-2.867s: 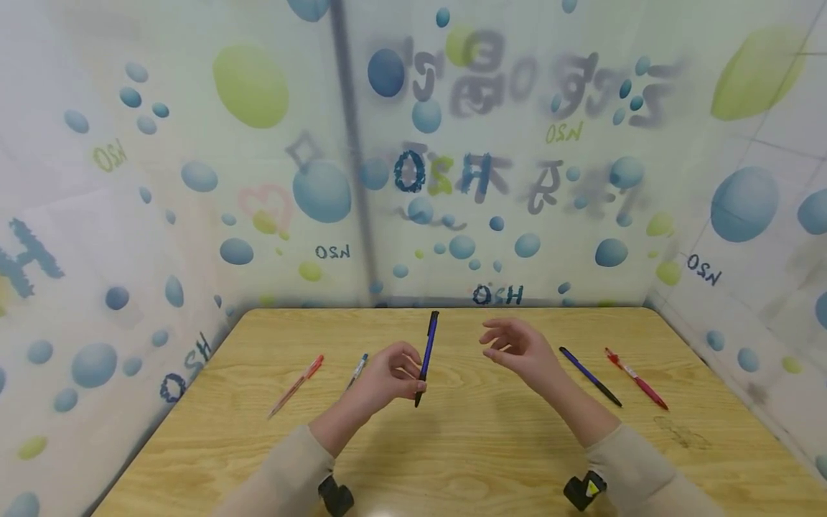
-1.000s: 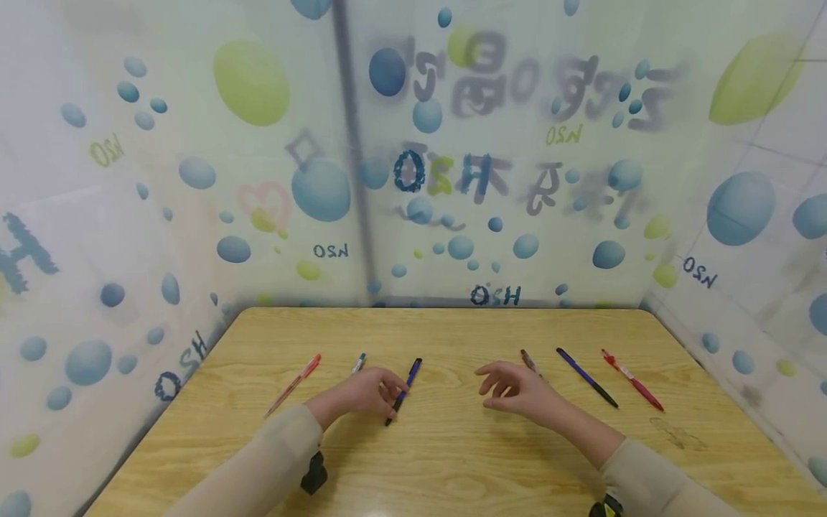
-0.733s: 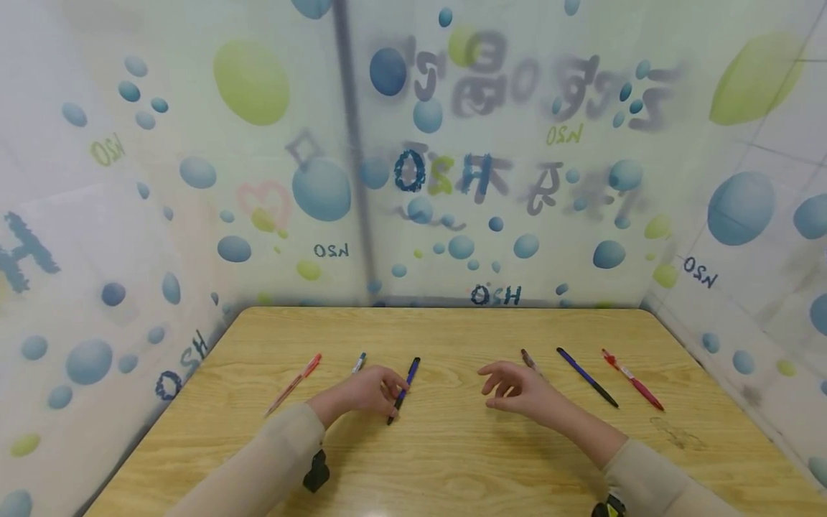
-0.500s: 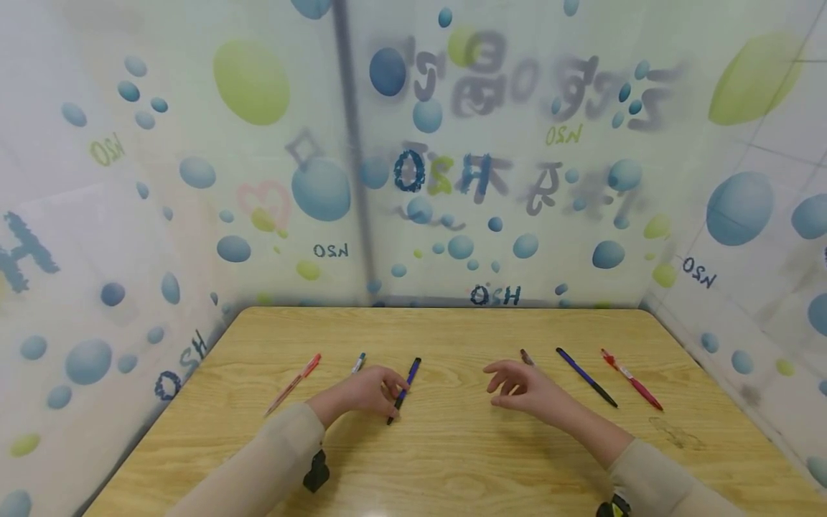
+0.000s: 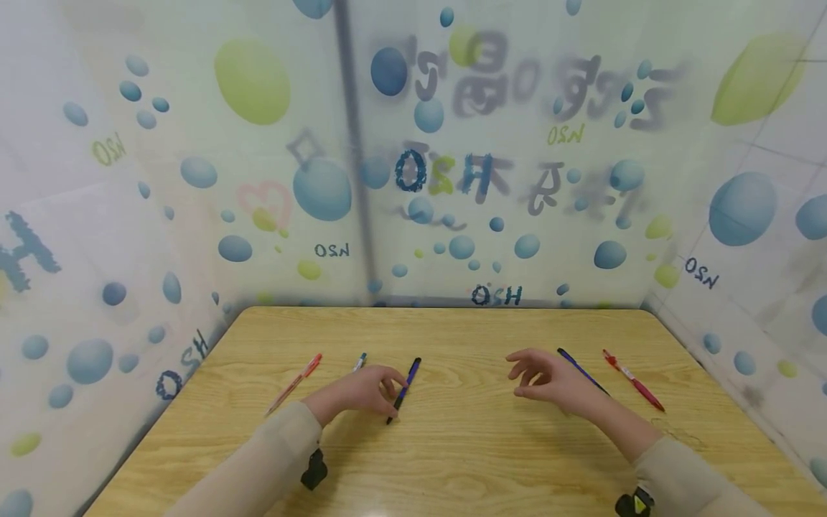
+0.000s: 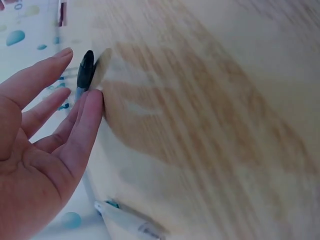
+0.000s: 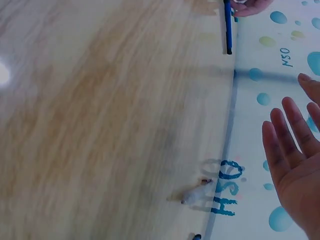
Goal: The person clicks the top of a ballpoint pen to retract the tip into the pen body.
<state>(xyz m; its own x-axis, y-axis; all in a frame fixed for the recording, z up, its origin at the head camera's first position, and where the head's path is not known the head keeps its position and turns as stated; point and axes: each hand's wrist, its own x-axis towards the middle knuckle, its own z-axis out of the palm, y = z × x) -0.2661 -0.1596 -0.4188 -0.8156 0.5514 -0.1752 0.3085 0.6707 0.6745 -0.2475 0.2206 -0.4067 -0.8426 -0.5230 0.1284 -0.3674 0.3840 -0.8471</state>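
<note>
A blue pen with black ends (image 5: 413,371) lies slantwise on the wooden table, left of centre. Beside it is my left hand (image 5: 362,391), low over the table with fingers loosely bent and thumb apart from them. In the left wrist view, the pen's black end (image 6: 86,70) shows just beyond the fingers; contact is hard to tell. My right hand (image 5: 549,377) hovers further right, relaxed and holding nothing. Behind it lies a second blue pen (image 5: 578,365), partly covered by the hand and forearm. A pale clear pen (image 7: 196,192) shows near the right hand in the right wrist view.
An orange-red pen (image 5: 295,383) and a partly hidden pen with a teal end (image 5: 360,361) lie at the left. At the right is a red pen (image 5: 634,381). The table (image 5: 452,459) meets a bubble-patterned curtain (image 5: 452,237) behind and at both sides.
Earlier my left hand held the blue pen upright above the table; now that pen lies on the table with the fingers loose beside it. My right hand has shifted right, covering a brownish pen.
</note>
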